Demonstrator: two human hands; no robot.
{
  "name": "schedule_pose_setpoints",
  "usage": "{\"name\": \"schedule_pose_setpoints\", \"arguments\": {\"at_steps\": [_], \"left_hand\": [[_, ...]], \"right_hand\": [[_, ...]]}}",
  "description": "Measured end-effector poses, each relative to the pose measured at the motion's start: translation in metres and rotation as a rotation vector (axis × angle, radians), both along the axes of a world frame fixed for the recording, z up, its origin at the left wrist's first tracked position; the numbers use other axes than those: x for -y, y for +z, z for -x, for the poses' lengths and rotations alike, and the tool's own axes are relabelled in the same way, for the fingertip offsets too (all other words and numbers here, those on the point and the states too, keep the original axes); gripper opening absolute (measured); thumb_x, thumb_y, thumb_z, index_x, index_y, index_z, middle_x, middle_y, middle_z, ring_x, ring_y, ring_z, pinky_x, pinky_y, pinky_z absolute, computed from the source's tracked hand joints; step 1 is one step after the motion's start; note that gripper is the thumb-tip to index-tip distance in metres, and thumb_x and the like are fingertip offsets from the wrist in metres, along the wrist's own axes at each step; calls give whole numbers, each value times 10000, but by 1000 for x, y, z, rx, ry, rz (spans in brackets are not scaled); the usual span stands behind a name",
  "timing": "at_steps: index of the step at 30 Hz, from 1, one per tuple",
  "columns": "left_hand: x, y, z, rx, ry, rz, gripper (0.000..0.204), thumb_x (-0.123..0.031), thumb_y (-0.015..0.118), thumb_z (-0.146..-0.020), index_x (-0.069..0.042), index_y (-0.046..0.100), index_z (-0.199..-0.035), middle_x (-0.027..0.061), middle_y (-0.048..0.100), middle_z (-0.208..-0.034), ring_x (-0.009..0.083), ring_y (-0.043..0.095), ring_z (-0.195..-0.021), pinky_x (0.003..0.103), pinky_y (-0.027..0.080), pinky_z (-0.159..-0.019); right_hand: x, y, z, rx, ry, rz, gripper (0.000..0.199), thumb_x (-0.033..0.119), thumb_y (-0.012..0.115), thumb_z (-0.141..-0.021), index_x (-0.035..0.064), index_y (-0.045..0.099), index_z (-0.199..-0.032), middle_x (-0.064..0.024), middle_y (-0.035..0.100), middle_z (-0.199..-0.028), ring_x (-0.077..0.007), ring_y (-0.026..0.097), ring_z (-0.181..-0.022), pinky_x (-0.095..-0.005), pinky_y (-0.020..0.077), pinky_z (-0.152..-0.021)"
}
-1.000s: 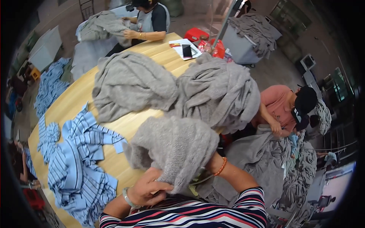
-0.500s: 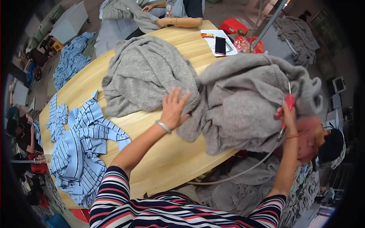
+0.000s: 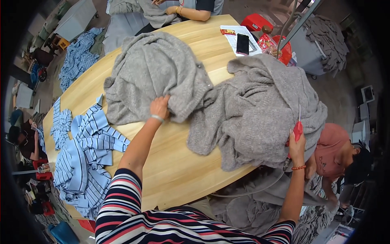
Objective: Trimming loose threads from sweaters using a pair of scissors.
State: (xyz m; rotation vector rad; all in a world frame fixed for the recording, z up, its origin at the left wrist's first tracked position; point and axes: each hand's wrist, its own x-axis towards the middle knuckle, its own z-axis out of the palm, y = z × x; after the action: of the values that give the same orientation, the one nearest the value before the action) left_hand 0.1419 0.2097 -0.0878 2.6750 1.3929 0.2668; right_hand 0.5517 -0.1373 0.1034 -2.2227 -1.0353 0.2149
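grey knit covers most of the wooden table (image 3: 170,171): one sweater (image 3: 154,77) heaped at about eleven o'clock, another grey pile (image 3: 260,110) at two o'clock, their edges touching in the middle. the left hand (image 3: 159,107) has its fingers curled into the near edge of the first sweater. the right hand (image 3: 296,146), at three o'clock, is closed around a red-handled tool (image 3: 297,130) against the second pile. blue striped fabric (image 3: 81,158) lies at nine o'clock. a phone (image 3: 242,43) on papers sits at one o'clock. another person in a pink shirt (image 3: 331,148) crouches just beyond the right hand.
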Motion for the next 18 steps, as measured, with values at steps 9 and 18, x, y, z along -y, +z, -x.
{"name": "schedule_pose_setpoints", "arguments": {"at_steps": [9, 18], "left_hand": [[171, 38, 177, -32, -165, 221, 365, -93, 608, -693, -120, 611, -1057, 110, 592, -885, 325, 578, -881, 439, 449, -780], [237, 70, 271, -355, -122, 38, 635, -69, 543, -757, -158, 410, -1371, 169, 358, -1427, 360, 305, -1346, 559, 188, -1088]], "right_hand": [[10, 35, 114, -98, 12, -14, 475, 135, 551, -909, -42, 420, -1330, -174, 629, -1000, -182, 584, -760, -300, 484, -729], [37, -3, 264, -167, 438, 333, 534, 98, 579, -859, 115, 419, -1368, -247, 610, -1032, -409, 611, -925, -388, 487, -789]]}}
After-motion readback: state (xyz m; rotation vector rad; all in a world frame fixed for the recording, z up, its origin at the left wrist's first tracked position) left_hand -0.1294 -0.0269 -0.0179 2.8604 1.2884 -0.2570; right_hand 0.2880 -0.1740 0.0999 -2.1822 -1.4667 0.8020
